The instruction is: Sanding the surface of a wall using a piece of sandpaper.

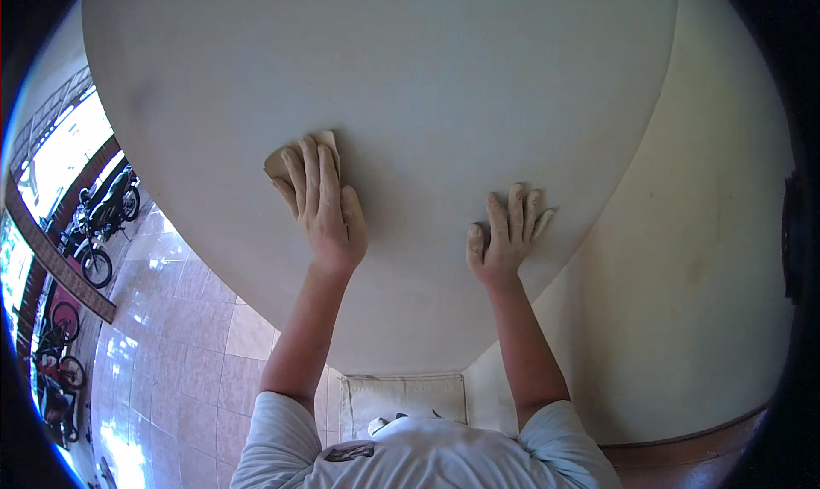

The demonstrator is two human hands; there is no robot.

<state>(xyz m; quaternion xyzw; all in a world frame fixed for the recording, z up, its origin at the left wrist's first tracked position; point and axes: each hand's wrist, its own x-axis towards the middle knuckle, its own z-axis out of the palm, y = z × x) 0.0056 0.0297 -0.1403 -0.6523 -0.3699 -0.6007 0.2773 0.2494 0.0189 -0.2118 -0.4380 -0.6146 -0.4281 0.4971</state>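
Note:
A large, smooth, pale grey-beige wall surface (410,79) fills the middle of the head view. Against it my left hand (327,220) presses a tan piece of sandpaper (325,137), which shows at the fingertips and left of the fingers. Most of the sheet is hidden under that hand. Lower and to the right, my right hand (509,237) rests on the same surface with its fingers spread, and no object shows in it. Pale dust coats the fingers of both hands.
A cream wall (683,258) adjoins on the right, above a reddish-brown ledge (683,456). Below me lies a whitish padded cushion (403,397). Shiny floor tiles (184,344) stretch left toward a parked motorcycle (107,211) and a bicycle (67,344).

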